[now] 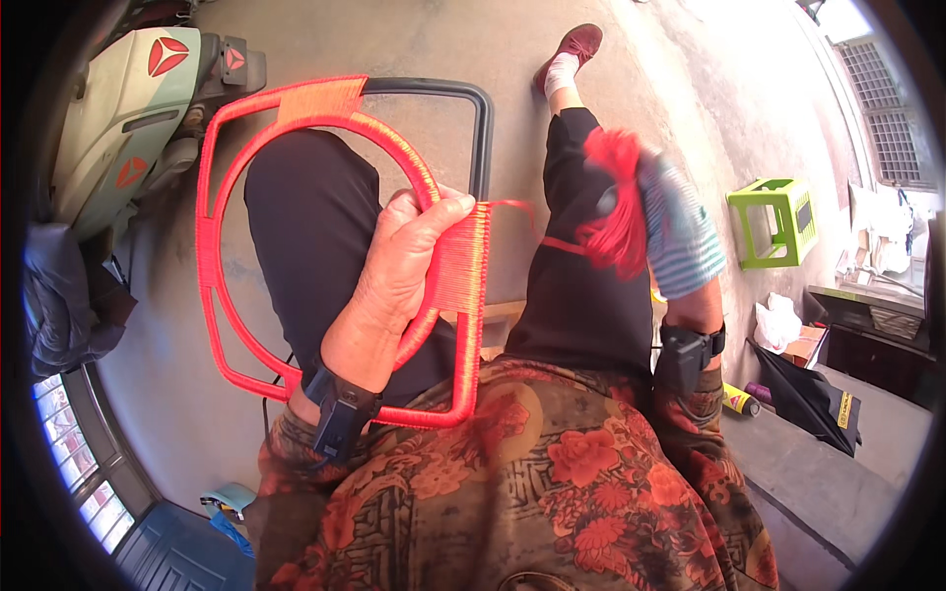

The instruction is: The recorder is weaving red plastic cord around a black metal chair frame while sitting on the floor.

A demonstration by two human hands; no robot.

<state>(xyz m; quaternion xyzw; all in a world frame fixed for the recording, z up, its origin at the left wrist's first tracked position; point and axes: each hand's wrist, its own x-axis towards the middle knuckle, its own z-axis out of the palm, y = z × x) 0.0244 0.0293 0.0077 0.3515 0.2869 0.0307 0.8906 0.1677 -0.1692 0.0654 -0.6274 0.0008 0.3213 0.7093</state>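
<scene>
My bare left hand (409,241) grips the right side of a rectangular frame (475,266) with rounded corners and a ring (223,187) inside it. Red-orange cord is wound tightly round most of the frame and ring, joining them in wrapped bands. Bare dark tubing (481,128) shows at the frame's upper right corner. In a striped blue-and-white glove, my right hand (680,227) is closed on a bundle of red cord (619,207), its fingers partly blurred. A loose strand runs from the bundle toward the frame. The frame rests over my left thigh.
At the upper left stands a pale scooter-like vehicle (128,118) with red emblems. A green plastic stool (774,222) is on the floor to the right. Beyond my right arm are a yellow can (741,400), a black umbrella-like item (810,399) and a white plastic bag (778,323).
</scene>
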